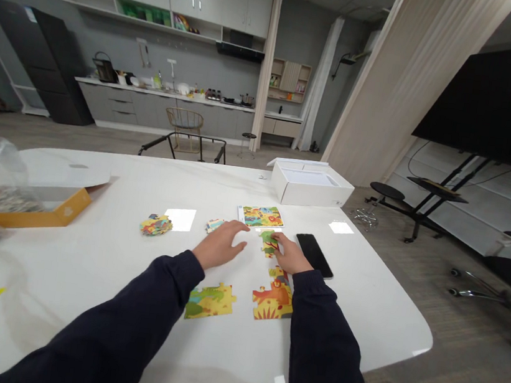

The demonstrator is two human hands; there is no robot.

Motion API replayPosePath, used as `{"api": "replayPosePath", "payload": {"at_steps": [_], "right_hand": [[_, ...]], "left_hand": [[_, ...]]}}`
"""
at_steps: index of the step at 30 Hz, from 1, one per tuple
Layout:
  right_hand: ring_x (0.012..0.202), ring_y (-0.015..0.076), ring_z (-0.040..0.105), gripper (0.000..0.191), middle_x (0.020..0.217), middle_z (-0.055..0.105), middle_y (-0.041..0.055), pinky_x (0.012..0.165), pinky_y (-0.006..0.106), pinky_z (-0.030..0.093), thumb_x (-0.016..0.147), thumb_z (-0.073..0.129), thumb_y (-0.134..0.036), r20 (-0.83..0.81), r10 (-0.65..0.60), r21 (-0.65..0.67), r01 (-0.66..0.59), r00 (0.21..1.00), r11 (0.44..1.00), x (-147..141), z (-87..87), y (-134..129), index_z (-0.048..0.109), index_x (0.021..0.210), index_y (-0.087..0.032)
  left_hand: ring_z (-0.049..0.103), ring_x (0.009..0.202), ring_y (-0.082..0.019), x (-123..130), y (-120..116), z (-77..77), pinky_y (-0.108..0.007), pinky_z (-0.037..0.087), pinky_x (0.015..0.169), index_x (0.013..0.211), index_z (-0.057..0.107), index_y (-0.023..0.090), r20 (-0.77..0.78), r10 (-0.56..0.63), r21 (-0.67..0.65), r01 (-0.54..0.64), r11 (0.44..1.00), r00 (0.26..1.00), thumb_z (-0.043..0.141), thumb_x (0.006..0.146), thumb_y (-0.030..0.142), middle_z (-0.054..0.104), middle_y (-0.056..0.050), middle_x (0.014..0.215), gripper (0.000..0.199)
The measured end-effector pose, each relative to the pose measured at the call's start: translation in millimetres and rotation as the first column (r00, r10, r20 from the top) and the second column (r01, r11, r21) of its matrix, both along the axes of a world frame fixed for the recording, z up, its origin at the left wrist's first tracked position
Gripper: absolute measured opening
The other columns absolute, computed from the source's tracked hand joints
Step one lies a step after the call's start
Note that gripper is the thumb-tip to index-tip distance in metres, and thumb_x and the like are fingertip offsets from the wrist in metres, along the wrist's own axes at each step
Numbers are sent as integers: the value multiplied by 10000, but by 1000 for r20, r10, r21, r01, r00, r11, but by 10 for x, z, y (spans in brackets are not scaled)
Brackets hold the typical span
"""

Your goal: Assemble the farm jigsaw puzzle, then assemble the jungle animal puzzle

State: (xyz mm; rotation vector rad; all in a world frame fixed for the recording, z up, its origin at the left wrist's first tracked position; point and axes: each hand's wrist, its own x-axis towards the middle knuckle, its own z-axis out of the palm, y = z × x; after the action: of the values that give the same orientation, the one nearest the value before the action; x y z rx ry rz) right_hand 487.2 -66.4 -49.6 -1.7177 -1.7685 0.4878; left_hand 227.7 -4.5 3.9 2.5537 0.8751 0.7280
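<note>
Left hand [220, 244] open and flat on the white surface [87, 257], right hand [292, 254] holding a green puzzle piece [269, 243], more puzzle pieces [272, 297] just below it, black phone [314, 255] near the right hand

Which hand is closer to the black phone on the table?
Right hand. It sits just left of the black phone; the left hand is farther left, past the green puzzle piece.

Open office with a kitchen counter [165, 93] and large display screen [498, 101]
</note>
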Motion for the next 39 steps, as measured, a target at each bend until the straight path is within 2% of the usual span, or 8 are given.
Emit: {"api": "replayPosePath", "payload": {"at_steps": [5,9,13,16,22,27,32,39], "right_hand": [[1302,272,600,552,1361,667,94,1151,487,439,813,568,-23,25,-48,87,45,999,995,14,68,-13,602,1323,-231],[1232,272,649,482,1297,710,85,1106,464,482,861,500,-47,30,-44,90,41,999,995,21,170,-53,655,1282,-221],[1182,276,674,422,1256,731,84,1064,455,514,878,507,-83,39,-54,58,52,998,997,14,232,-97,697,1231,-213],[1195,266,671,415,1260,731,80,1084,460,503,895,496,-85,47,-71,39,69,996,997,27,217,-102,697,1235,-213],[1212,263,671,420,1264,735,72,1110,460,492,867,540,-41,11,-6,-4,6,1000,1000,44,127,-49,735,1195,-218],[1131,264,712,359,1194,767,61,1086,436,514,797,692,-76,-3,-35,-64,35,999,997,11,180,-50,773,1116,-219],[1127,271,720,343,1138,784,73,1038,398,550,778,726,-68,-74,-58,-85,52,996,995,21,182,-63,780,1092,-192],[1134,248,718,357,1147,783,65,1043,352,544,773,714,-22,-98,-20,-66,14,995,998,98,108,-32,792,1072,-201]], "left_hand": [[659,905,-213,-1063,92,189,-329,539,760,1122,693,243,75,205,72,-210,975,976,530,971,381,724,-48,1040,262],[654,856,-205,-1698,108,-10,-332,525,787,1040,699,220,215,330,192,-371,909,919,539,971,346,728,-53,1003,215],[653,857,-220,-1930,119,-253,-338,543,754,1003,697,214,204,355,202,-394,897,912,566,950,342,713,-57,928,190],[663,905,-231,-1924,114,-283,-365,563,819,1017,696,220,194,309,179,-343,922,931,557,956,342,719,-60,964,194],[683,944,-219,-1513,-148,-64,-369,571,878,1085,686,238,90,114,75,-121,990,989,557,973,358,728,-49,1033,208],[655,1124,-251,-386,-399,93,-409,523,1028,1203,639,241,-49,-172,-71,168,983,984,651,909,277,704,-65,1165,297],[649,1111,-294,578,-259,-105,-400,519,1005,1137,693,173,-149,-80,-159,56,986,986,785,797,247,693,-105,1116,360],[682,974,-256,747,-114,-303,-339,535,877,977,748,193,-132,-22,-143,3,990,991,762,801,209,714,-70,985,178]]}}
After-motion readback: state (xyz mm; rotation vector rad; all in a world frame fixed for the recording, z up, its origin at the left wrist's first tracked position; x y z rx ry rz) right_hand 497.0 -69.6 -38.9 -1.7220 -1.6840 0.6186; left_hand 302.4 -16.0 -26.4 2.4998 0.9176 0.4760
